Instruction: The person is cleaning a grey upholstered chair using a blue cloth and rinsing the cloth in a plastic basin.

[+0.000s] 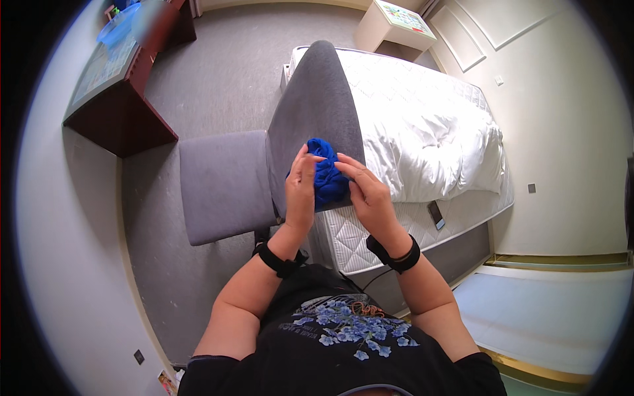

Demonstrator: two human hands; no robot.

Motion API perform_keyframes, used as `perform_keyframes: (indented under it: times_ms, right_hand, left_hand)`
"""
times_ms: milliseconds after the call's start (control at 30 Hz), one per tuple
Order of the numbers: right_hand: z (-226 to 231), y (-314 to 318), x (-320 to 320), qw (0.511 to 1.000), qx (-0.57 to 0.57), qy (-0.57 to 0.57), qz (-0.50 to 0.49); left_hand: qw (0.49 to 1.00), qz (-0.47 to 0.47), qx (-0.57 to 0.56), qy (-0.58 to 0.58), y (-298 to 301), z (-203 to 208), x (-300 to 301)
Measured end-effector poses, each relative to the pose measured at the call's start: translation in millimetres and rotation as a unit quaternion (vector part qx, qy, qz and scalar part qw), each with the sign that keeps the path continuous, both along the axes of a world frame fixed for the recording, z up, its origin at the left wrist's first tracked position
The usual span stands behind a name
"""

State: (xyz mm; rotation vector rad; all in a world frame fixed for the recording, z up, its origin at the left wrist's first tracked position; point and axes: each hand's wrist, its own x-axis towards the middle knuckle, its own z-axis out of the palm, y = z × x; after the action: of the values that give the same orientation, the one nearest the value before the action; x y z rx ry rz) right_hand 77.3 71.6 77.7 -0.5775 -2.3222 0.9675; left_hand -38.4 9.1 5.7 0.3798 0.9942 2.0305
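Note:
A bunched-up blue cloth (327,178) is held between my two hands, in front of the backrest of a grey upholstered chair (317,99). My left hand (302,188) is closed against the cloth's left side, its fingers pointing up. From the right, my right hand (366,188) pinches the cloth's edge with bent fingers. Folds hide some of the fingertips. The chair's flat grey seat (224,181) reaches out to the left of the backrest.
Right of the chair is a bed with a quilted white mattress (356,241), a rumpled white quilt (436,148) and a phone (436,215). A dark red desk (122,119) with a blue basin (119,25) stands far left. A white cabinet (389,26) is at the back.

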Motion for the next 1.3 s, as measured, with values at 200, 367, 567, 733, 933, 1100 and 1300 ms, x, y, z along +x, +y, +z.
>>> perform_keyframes:
  times_ms: [200, 367, 567, 733, 933, 1100, 1300]
  right_hand:
    - [-9.8, 7.3, -5.9, 0.999, 0.033, 0.009, -0.034]
    - [-17.7, 17.3, -18.3, 0.995, 0.066, 0.038, -0.068]
    - [-33.5, 17.6, -26.2, 0.98, 0.178, 0.016, -0.09]
    - [-31.3, 17.5, -25.3, 0.971, 0.227, -0.02, -0.072]
    - [-30.5, 17.2, -24.7, 0.97, 0.228, -0.038, -0.07]
    - [-26.7, 17.7, -24.1, 0.964, 0.248, -0.059, -0.07]
    - [-26.9, 16.3, -26.6, 0.962, 0.254, -0.07, -0.07]
  left_hand:
    - [0.939, 0.122, -0.155, 0.282, -7.8, -23.5, 24.5]
    - [0.943, 0.093, -0.12, 0.297, -1.7, 1.7, 38.1]
    - [0.914, 0.136, -0.111, 0.367, 7.2, -14.2, 53.2]
    - [0.926, 0.146, -0.109, 0.332, 4.6, -31.0, 53.8]
    - [0.916, 0.126, -0.26, 0.277, -1.9, -110.6, 44.6]
    - [0.906, 0.12, -0.303, 0.271, 4.5, -177.1, 28.7]
    - [0.882, 0.08, -0.402, 0.23, 10.3, -227.3, 12.5]
